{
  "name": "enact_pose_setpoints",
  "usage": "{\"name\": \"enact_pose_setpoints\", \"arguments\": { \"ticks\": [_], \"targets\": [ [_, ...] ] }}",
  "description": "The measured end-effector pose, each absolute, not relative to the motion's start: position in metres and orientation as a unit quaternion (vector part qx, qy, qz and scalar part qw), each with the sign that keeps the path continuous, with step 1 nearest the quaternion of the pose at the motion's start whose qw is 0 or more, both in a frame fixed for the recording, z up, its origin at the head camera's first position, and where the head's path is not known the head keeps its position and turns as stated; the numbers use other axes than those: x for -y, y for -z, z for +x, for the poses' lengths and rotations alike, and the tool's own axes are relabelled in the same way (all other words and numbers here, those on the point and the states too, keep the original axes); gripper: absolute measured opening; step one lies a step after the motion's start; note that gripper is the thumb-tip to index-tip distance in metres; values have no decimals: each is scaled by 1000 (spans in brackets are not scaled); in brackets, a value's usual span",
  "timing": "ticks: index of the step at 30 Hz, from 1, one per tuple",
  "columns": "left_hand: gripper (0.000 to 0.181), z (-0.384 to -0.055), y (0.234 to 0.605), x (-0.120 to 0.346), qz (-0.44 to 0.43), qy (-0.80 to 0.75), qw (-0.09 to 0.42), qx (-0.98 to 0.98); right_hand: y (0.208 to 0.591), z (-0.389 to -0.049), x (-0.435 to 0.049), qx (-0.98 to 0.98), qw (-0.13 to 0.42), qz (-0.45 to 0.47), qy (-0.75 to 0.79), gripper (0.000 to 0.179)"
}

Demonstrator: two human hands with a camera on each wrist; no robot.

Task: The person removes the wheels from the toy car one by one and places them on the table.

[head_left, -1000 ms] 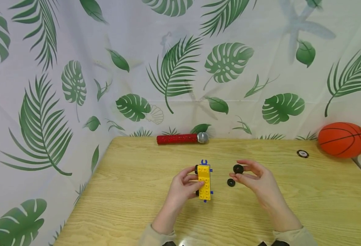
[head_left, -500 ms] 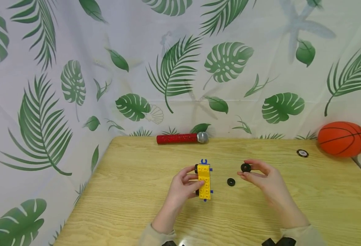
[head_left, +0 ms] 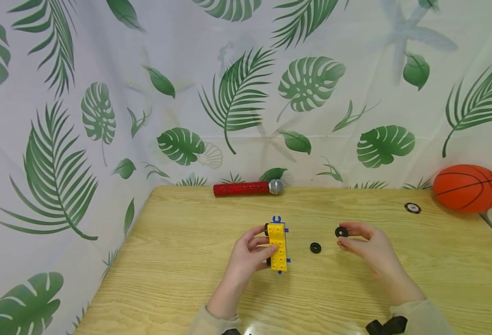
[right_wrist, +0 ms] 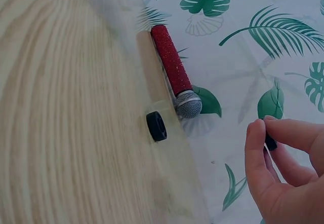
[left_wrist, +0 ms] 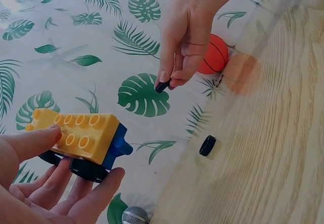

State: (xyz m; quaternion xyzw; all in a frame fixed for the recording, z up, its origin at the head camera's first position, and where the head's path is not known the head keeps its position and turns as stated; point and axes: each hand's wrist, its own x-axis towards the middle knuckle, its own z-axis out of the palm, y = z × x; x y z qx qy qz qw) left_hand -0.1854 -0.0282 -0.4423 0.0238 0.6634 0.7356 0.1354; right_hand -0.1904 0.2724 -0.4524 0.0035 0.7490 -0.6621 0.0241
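Observation:
My left hand [head_left: 248, 255] grips a yellow and blue toy car [head_left: 277, 251], its studded yellow top facing up in the head view. Two black wheels sit on the car's left side, one of them a black wheel [left_wrist: 87, 170] plain in the left wrist view; bare blue axle stubs [head_left: 288, 260] stick out on the right side. Between thumb and fingertips my right hand [head_left: 373, 249] pinches a small black tire [head_left: 341, 231] with a hole through it. Another black tire [head_left: 315, 248] lies on the table between the two hands.
A red microphone [head_left: 242, 189] with a silver head lies along the table's back edge. At the back right are an orange toy basketball [head_left: 468, 188] and a black-and-white disc [head_left: 412, 208]. Leaf-printed cloth [head_left: 246, 116] hangs behind the wooden table [head_left: 179, 260].
My right hand has moved to the right with its tire, away from the tire on the table, and the held tire has turned so its hole shows. The left hand and car barely moved.

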Motion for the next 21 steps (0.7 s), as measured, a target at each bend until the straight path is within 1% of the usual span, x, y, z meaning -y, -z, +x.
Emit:
{"name": "enact_pose_setpoints", "arguments": {
  "ticks": [3,5,13,21],
  "targets": [
    [59,-185,443,28,24,-736,135,-663,456,-193,-272,-779,30,22,626,51],
    [59,-186,443,29,24,-736,135,-664,459,-195,-272,-794,34,29,606,53],
    [57,-188,445,29,20,-739,140,-659,473,-200,-277,-815,54,42,575,52],
    [58,-188,446,30,24,-742,141,-655,485,-206,-280,-804,81,43,587,52]
  ]
}}
